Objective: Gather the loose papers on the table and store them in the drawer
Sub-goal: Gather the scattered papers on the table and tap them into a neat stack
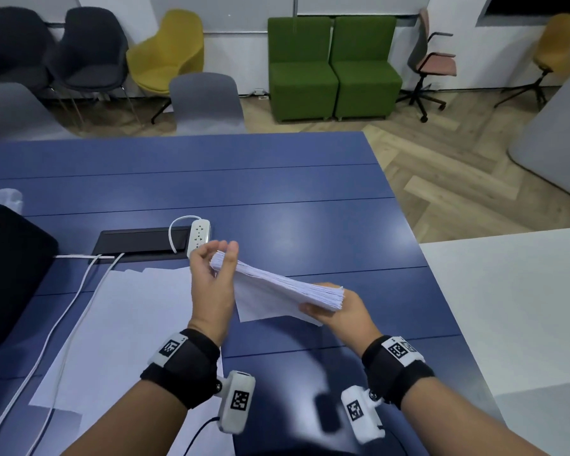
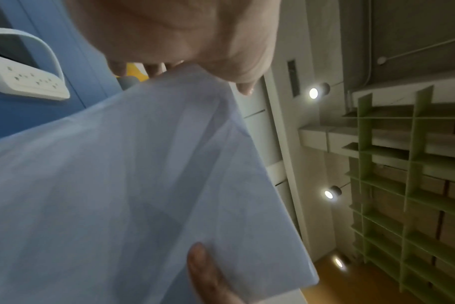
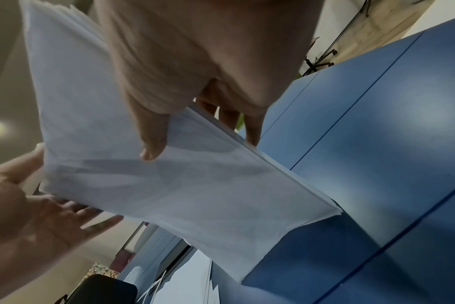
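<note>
A thick stack of white papers [image 1: 277, 284] hangs tilted above the blue table [image 1: 277, 192], held by both hands. My left hand [image 1: 219, 255] pinches its far upper end between thumb and curled fingers. At the near lower end my right hand [image 1: 323, 299] grips it, thumb on one face and fingers behind. The left wrist view shows the stack [image 2: 143, 174] under my left hand [image 2: 195, 41]. In the right wrist view my right hand [image 3: 195, 51] has its thumb across the stack [image 3: 169, 185]. More loose sheets [image 1: 129, 317] lie on the table to the left. No drawer is in view.
A white power strip [image 1: 198, 235] and a black cable hatch [image 1: 142, 240] sit just beyond my left hand. White cables [image 1: 63, 324] cross the loose sheets. A black object [image 1: 10, 274] stands at the left edge. A white surface [image 1: 507, 307] adjoins the table on the right; chairs stand beyond.
</note>
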The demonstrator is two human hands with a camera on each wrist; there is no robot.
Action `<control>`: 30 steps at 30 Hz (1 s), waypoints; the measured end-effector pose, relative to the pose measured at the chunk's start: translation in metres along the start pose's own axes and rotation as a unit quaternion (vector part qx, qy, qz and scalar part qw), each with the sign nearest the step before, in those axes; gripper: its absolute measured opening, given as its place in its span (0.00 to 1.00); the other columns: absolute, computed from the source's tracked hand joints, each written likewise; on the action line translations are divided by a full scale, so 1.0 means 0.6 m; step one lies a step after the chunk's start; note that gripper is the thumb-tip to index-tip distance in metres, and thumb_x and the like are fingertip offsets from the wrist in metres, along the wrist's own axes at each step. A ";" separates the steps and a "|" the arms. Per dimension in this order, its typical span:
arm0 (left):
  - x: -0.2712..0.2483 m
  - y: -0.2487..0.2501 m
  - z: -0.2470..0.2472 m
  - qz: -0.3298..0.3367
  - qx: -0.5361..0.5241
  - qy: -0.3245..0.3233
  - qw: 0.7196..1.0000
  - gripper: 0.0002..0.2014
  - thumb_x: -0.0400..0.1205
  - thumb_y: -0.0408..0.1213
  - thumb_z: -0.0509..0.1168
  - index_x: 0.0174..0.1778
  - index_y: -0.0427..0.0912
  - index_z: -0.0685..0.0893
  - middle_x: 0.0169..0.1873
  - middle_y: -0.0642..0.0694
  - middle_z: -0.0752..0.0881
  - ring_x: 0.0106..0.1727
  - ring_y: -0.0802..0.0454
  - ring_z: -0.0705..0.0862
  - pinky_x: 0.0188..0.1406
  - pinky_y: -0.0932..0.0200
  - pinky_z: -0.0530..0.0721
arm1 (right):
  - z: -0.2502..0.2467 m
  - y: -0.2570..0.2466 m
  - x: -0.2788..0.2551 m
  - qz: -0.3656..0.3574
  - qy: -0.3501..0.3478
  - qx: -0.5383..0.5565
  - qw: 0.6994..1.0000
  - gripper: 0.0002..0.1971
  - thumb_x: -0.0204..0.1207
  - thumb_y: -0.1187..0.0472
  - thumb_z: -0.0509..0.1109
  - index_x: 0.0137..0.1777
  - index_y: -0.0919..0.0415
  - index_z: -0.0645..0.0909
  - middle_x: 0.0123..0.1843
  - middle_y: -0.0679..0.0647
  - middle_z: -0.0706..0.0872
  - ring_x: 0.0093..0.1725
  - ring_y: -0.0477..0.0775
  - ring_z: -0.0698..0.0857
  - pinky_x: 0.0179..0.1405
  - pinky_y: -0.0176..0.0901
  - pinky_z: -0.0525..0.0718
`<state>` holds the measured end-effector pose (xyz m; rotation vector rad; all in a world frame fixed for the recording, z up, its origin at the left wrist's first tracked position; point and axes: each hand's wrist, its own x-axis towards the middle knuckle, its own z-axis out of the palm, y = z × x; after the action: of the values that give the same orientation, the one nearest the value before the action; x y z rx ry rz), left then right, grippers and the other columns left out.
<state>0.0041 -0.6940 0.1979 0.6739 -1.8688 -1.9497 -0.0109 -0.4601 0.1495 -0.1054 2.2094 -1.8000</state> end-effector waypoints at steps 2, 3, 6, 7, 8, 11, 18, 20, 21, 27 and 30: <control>0.005 -0.001 -0.003 0.020 0.040 -0.014 0.999 0.28 0.83 0.53 0.77 0.74 0.47 0.75 0.70 0.55 0.83 0.74 0.61 0.81 0.81 0.51 0.76 | 0.002 0.001 -0.001 0.004 -0.004 0.005 1.000 0.13 0.73 0.59 0.87 0.57 0.49 0.94 0.53 0.48 0.97 0.58 0.50 0.94 0.61 0.41 0.89; 0.007 -0.003 -0.005 0.030 0.065 -0.026 0.997 0.33 0.80 0.57 0.79 0.75 0.48 0.73 0.73 0.52 0.82 0.77 0.58 0.79 0.84 0.47 0.75 | 0.004 -0.002 -0.003 0.003 -0.005 0.000 1.000 0.12 0.75 0.58 0.86 0.57 0.49 0.94 0.54 0.48 0.97 0.59 0.50 0.94 0.62 0.40 0.89; 0.010 0.010 -0.009 0.131 0.128 -0.016 0.983 0.40 0.79 0.60 0.78 0.79 0.43 0.71 0.77 0.46 0.77 0.83 0.51 0.75 0.87 0.37 0.69 | 0.006 -0.003 -0.002 0.004 0.006 -0.019 1.000 0.09 0.77 0.56 0.83 0.52 0.39 0.93 0.54 0.45 0.97 0.58 0.43 0.93 0.59 0.34 0.87; 0.006 0.019 -0.009 0.219 0.188 -0.022 0.957 0.40 0.80 0.61 0.76 0.81 0.42 0.73 0.80 0.44 0.76 0.85 0.46 0.73 0.88 0.33 0.66 | 0.007 -0.006 0.000 0.011 0.014 -0.028 0.999 0.09 0.78 0.55 0.83 0.50 0.36 0.92 0.53 0.45 0.97 0.57 0.42 0.93 0.59 0.34 0.87; -0.002 0.029 -0.006 0.321 0.271 -0.055 0.906 0.40 0.80 0.62 0.74 0.82 0.41 0.75 0.82 0.42 0.76 0.88 0.42 0.71 0.89 0.28 0.62 | 0.008 -0.005 0.001 0.013 0.015 -0.035 0.999 0.10 0.78 0.56 0.83 0.49 0.36 0.92 0.53 0.45 0.97 0.57 0.42 0.93 0.61 0.36 0.87; -0.044 0.033 0.031 0.478 0.484 -0.221 0.699 0.41 0.83 0.70 0.66 0.84 0.44 0.79 0.86 0.43 0.77 0.90 0.40 0.70 0.86 0.18 0.53 | 0.006 -0.006 0.005 0.001 0.005 -0.027 1.000 0.13 0.79 0.69 0.80 0.54 0.49 0.93 0.54 0.52 0.97 0.53 0.41 0.93 0.59 0.38 0.87; -0.104 0.036 0.123 0.416 0.586 -0.291 0.631 0.46 0.86 0.73 0.53 0.93 0.41 0.64 0.92 0.42 0.67 0.94 0.42 0.59 0.88 0.20 0.47 | 0.010 -0.021 0.016 -0.005 0.002 -0.104 0.995 0.15 0.71 0.46 0.68 0.37 0.58 0.81 0.29 0.43 0.84 0.32 0.41 0.79 0.40 0.42 0.80; -0.110 0.044 0.137 0.412 0.590 -0.302 0.625 0.48 0.86 0.74 0.50 0.94 0.41 0.60 0.93 0.42 0.63 0.95 0.43 0.56 0.88 0.20 0.48 | 0.004 -0.018 0.013 0.002 0.030 -0.111 0.993 0.33 0.70 0.21 0.64 0.39 0.55 0.77 0.26 0.39 0.80 0.29 0.36 0.80 0.39 0.35 0.79; -0.110 0.047 0.142 0.411 0.594 -0.309 0.619 0.49 0.86 0.74 0.48 0.94 0.40 0.58 0.93 0.42 0.62 0.95 0.43 0.55 0.89 0.21 0.47 | -0.005 -0.009 0.012 -0.003 0.015 -0.109 0.994 0.25 0.74 0.27 0.69 0.42 0.49 0.74 0.25 0.36 0.83 0.30 0.28 0.84 0.40 0.28 0.81; -0.092 0.045 0.149 0.442 0.563 -0.388 0.580 0.46 0.85 0.72 0.56 0.94 0.47 0.58 0.92 0.47 0.66 0.94 0.44 0.59 0.89 0.25 0.57 | 0.035 -0.053 0.009 -0.192 0.156 0.151 0.957 0.29 0.80 0.44 0.66 0.70 0.69 0.81 0.64 0.49 0.89 0.70 0.38 0.80 0.73 0.47 0.75; -0.033 0.062 0.115 0.399 0.540 -0.404 0.622 0.51 0.79 0.75 0.66 0.94 0.54 0.57 0.89 0.52 0.70 0.91 0.49 0.67 0.86 0.41 0.68 | 0.016 -0.034 0.019 -0.046 0.024 -0.019 0.998 0.06 0.74 0.61 0.78 0.46 0.64 0.87 0.37 0.45 0.89 0.37 0.39 0.85 0.45 0.38 0.83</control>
<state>-0.0212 -0.6287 0.2377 -0.9407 -3.0028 -0.3071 -0.0219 -0.4762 0.1656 -0.1774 2.3078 -1.8258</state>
